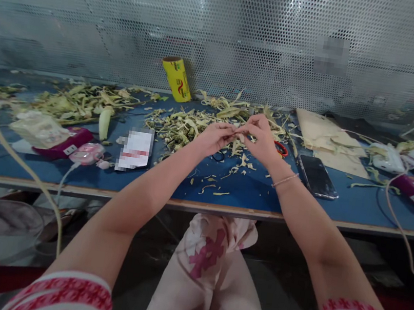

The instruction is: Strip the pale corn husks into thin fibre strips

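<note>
While the small scrap (pixel 237 137) is mostly hidden and hard to make out, it sits pinched between the fingertips of the left hand (pixel 215 138) and right hand (pixel 261 140), just above the blue table (pixel 248 189), with the leaf pile (pixel 192 122) behind

strip (pixel 237 137): thin, pale yellow-green, pinched between fingertips of both hands, held just above table
scraps pile (pixel 192 122): shredded pale green husk strips, heaped on blue table beneath

Matt blue table top (pixel 256 191), perforated shiny metal wall (pixel 134 20); glossy phone (pixel 317 176), dry fibrous husk scraps (pixel 184 125)
</note>
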`<state>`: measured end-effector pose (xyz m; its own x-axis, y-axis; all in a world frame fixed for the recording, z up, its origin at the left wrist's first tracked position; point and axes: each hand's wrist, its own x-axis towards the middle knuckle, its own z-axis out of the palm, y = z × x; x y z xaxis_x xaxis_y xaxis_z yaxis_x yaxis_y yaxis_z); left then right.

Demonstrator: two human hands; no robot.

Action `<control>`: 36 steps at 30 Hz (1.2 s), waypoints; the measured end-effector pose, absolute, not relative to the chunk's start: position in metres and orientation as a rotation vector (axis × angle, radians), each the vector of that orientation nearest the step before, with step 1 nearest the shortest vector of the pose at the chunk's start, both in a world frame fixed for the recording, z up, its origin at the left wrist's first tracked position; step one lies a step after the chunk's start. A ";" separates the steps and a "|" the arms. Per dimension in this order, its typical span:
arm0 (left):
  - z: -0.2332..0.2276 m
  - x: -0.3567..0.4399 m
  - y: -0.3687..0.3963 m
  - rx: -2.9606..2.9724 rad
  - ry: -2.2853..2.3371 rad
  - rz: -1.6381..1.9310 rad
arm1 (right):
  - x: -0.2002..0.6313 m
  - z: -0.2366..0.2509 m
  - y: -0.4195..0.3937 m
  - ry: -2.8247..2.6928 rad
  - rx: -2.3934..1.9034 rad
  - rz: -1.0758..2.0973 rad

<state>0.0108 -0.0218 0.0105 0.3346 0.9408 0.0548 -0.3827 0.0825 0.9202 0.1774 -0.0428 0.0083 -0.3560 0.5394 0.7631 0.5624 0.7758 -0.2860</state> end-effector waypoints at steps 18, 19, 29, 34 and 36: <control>0.012 0.011 -0.030 1.820 0.857 1.152 | 0.174 0.008 -0.033 -1.551 -0.907 0.749; 0.011 0.011 -0.029 1.797 0.837 1.152 | 0.174 0.009 -0.033 -1.504 -0.867 0.816; 0.006 0.013 -0.022 1.362 0.707 1.148 | 0.178 0.012 -0.041 -1.649 -0.663 0.823; 0.006 0.013 -0.024 1.487 0.830 1.077 | 0.174 0.009 -0.037 -1.724 -0.822 0.634; 0.007 0.012 -0.027 1.619 0.884 1.054 | 0.172 0.008 -0.037 -1.725 -0.867 0.560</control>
